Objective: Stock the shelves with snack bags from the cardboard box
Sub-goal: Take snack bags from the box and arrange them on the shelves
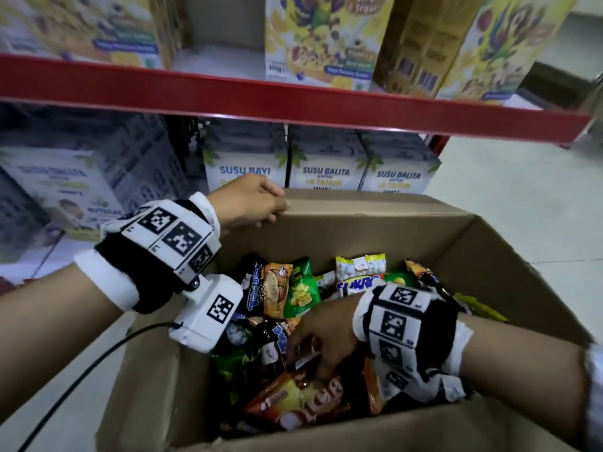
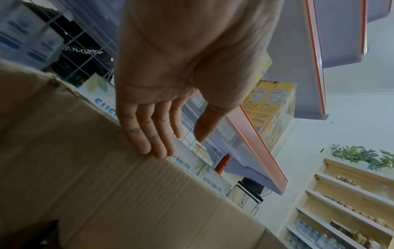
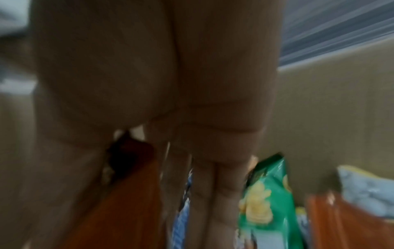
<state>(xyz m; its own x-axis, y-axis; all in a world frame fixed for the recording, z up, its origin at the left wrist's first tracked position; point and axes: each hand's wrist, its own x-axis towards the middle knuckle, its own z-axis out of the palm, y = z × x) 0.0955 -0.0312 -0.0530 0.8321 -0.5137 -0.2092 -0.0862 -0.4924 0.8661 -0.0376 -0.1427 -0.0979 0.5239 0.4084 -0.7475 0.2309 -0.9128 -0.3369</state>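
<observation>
1. Nearest: right hand [image 1: 321, 334] reaching down into the open brown cardboard box [image 1: 375, 223], among the pile of colourful snack bags [image 1: 293, 321]. Fingers extended and pressed together in the blurred right wrist view, touching the bags; whether any bag is actually gripped, cannot tell.
2. Just in front of that hand: an orange-brown snack bag [image 1: 300, 399] lying flat, and beside the fingers a green snack bag with yellow chips printed on it [image 3: 268, 202].
3. Further in the box: a clear bag of small white sweets with yellow top [image 1: 360, 267], standing near the far wall.
4. At the far flap of the box: left hand [image 2: 170, 80], fingers straight and relaxed, fingertips [image 2: 153, 148] resting on the cardboard edge, thumb apart, gripping nothing.
5. Behind the box: white milk cartons printed "SUSU BALITA" [image 1: 326, 172] on the lower shelf.
6. Above: red shelf edge [image 1: 293, 99] with yellow cereal boxes [image 1: 321, 40] standing on it.
</observation>
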